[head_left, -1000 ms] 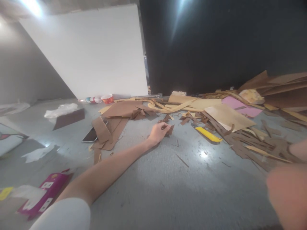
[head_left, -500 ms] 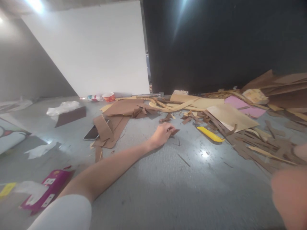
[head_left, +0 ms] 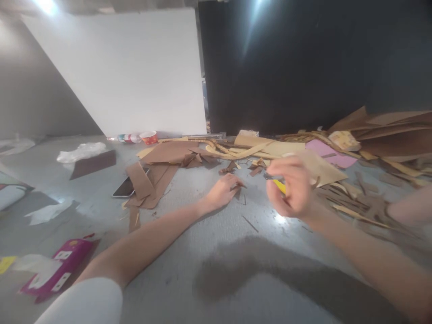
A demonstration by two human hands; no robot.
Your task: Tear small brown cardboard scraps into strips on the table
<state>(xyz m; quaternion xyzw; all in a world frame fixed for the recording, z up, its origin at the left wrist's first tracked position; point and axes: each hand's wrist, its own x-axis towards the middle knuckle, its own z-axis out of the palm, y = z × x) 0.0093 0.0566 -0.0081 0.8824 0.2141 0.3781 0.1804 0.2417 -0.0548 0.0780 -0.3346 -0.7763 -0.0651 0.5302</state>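
Note:
My left hand [head_left: 222, 192] rests on the grey table with its fingers closed on a small brown piece [head_left: 238, 192]. My right hand [head_left: 292, 186] is raised over the table to the right of it, slightly blurred, with thumb and fingers curved but apart and nothing seen between them. Behind it lies a yellow cutter [head_left: 280, 186], partly hidden by the hand, its dark tip pointing left. Small brown scraps [head_left: 258, 166] are scattered beyond both hands.
A phone [head_left: 124, 187] lies under brown pieces at left, with a magenta packet [head_left: 62, 267] nearer. Brown strips and a pink sheet [head_left: 329, 153] cover the right side. Another person's forearm [head_left: 413, 206] reaches in at the right edge. White and black panels stand behind.
My right hand has come from the lower right edge to above the yellow cutter, and its shadow now falls on the table. My left hand keeps its hold. The view has shifted slightly right.

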